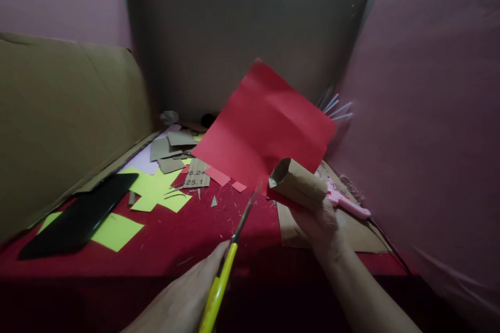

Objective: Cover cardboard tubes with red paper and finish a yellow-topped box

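Note:
My left hand (195, 286) is closed around scissors (219, 291) with a yellow handle, and their narrow blades point up and away from me, looking closed. The blade tips appear close to the lower edge of a red paper sheet (269, 114). My right hand (322, 218) grips a brown cardboard tube (300, 182), its open end facing left. The red sheet stands tilted behind the tube and seems pinched by the same hand; the fingers there are mostly hidden. Small red paper strips (217, 176) lie below the sheet's left corner.
A black phone-like slab (82, 218) lies at left beside yellow paper pieces (119, 231). Cardboard scraps (167, 148) are piled behind. On the right, a pink glue gun (349, 205) with a cord rests over flat cardboard (363, 237). Cardboard and pink walls enclose the red-covered table (164, 255).

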`<action>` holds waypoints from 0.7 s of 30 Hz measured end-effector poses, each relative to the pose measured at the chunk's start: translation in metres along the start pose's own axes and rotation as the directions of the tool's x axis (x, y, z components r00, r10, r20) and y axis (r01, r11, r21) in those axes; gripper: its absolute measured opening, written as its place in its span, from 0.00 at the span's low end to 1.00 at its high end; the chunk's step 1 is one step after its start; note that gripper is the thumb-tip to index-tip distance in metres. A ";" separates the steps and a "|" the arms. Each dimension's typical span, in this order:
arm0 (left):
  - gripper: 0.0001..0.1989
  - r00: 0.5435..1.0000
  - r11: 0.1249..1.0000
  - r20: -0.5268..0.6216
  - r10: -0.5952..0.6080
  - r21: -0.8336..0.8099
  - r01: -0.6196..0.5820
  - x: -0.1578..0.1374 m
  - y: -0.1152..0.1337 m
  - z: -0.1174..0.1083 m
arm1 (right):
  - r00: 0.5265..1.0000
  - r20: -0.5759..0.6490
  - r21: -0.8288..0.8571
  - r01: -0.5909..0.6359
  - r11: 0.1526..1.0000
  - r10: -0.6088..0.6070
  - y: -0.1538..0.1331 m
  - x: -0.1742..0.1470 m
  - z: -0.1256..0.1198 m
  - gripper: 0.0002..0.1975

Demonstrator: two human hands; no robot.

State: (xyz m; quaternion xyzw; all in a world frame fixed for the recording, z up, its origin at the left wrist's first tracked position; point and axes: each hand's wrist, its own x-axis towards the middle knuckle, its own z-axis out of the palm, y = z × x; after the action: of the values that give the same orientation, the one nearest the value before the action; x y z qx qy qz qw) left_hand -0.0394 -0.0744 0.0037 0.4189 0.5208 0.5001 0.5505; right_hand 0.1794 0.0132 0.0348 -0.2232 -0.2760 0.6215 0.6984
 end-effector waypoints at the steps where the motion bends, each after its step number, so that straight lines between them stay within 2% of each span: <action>1: 0.06 0.999 0.999 0.026 -0.038 -0.012 0.039 0.002 0.001 0.004 | 1.000 -0.012 0.011 -0.005 1.000 0.005 0.001 -0.001 -0.001 0.07; 5: 0.09 0.987 0.988 0.086 -0.133 -0.071 0.139 0.006 0.003 0.019 | 0.999 -0.031 0.015 -0.011 1.000 0.011 0.003 -0.003 -0.002 0.10; 10: 0.12 0.966 0.958 0.070 -0.251 -0.127 0.258 0.008 0.006 0.031 | 1.000 0.014 -0.010 -0.011 1.000 0.011 0.006 -0.004 0.001 0.10; 12: 0.13 0.957 0.952 0.077 -0.280 -0.105 0.287 0.010 0.008 0.033 | 0.998 0.053 0.004 -0.029 1.000 0.028 0.008 -0.004 0.000 0.11; 15: 0.14 0.935 0.945 0.146 -0.322 -0.014 0.327 0.012 0.013 0.032 | 0.995 0.091 0.015 -0.029 0.999 0.027 0.009 -0.006 -0.002 0.12; 18: 0.14 0.922 0.944 0.204 -0.330 0.062 0.324 0.012 0.016 0.029 | 0.997 0.077 0.018 -0.011 1.000 0.009 0.010 -0.006 -0.005 0.12; 21: 0.14 0.925 0.947 0.204 -0.322 0.083 0.311 0.012 0.017 0.027 | 0.998 0.052 0.006 -0.032 0.999 0.032 0.011 -0.005 -0.006 0.13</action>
State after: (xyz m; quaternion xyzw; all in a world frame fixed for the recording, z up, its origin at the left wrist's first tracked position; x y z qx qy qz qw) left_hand -0.0148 -0.0588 0.0218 0.3944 0.5311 0.3435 0.6666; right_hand 0.1749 0.0095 0.0230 -0.2087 -0.2883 0.6393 0.6816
